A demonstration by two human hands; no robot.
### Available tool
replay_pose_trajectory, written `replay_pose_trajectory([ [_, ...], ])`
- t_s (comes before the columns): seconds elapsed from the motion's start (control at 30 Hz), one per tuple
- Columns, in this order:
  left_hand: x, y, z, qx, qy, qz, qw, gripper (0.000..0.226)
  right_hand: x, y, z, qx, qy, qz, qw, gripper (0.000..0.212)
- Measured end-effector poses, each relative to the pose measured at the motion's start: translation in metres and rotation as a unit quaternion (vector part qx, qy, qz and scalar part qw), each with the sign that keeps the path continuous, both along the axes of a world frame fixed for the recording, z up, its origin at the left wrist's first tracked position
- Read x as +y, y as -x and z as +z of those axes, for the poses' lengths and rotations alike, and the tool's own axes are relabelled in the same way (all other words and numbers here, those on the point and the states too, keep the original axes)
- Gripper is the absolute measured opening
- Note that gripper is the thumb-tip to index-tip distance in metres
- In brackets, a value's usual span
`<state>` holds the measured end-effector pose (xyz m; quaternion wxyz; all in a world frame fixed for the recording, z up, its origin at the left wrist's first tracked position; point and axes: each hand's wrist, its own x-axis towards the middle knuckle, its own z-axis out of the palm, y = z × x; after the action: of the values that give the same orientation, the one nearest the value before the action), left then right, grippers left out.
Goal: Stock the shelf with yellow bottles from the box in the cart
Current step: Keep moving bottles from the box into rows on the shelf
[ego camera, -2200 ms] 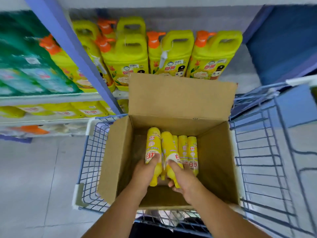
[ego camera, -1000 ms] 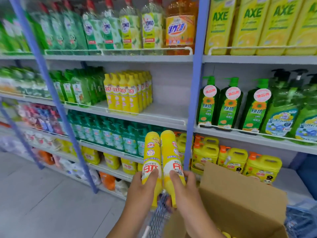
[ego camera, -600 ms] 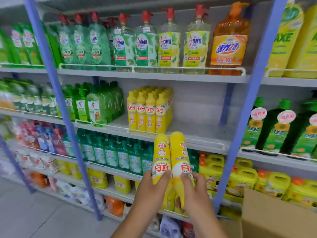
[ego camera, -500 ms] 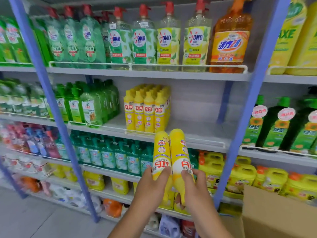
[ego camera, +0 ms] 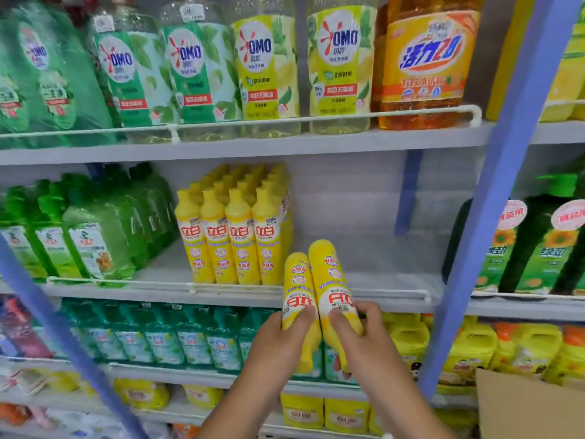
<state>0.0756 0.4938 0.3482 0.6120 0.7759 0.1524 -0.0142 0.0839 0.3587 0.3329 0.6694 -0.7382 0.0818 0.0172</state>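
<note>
Head view: the left hand (ego camera: 278, 343) grips one slim yellow plastic bottle with a red-lettered label (ego camera: 297, 299) and the right hand (ego camera: 364, 340) grips a second, matching yellow bottle (ego camera: 332, 286) — both held upside down, bases up, pressed side by side. They hover just in front of the white wire rail (ego camera: 392, 293) of the grey middle shelf (ego camera: 364, 258), right of the standing block of yellow bottles (ego camera: 234, 236). The brown cardboard box (ego camera: 531, 407) shows only a corner. The likely trouble, as I judge it: the bottles must be flipped upright, and catching the rail or nudging the block could topple a row — the narrow bases look tippy.
</note>
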Motion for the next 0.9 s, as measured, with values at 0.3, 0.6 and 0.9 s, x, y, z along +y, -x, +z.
replay_pose_trajectory([
  [0.3,0.009,-0.067,-0.013,0.045,0.044,0.019,0.998,0.079,-0.008,-0.061,0.005,0.024,0.054,0.023,0.998,0.029],
  [0.6,0.035,-0.092,-0.011,0.042,0.028,-0.048,0.998,0.054,0.004,-0.080,0.014,0.071,0.063,0.059,0.994,0.035],
  [0.9,0.065,-0.081,-0.010,-0.061,0.005,-0.256,0.965,0.110,0.018,-0.070,0.019,0.017,0.060,0.194,0.979,0.109],
])
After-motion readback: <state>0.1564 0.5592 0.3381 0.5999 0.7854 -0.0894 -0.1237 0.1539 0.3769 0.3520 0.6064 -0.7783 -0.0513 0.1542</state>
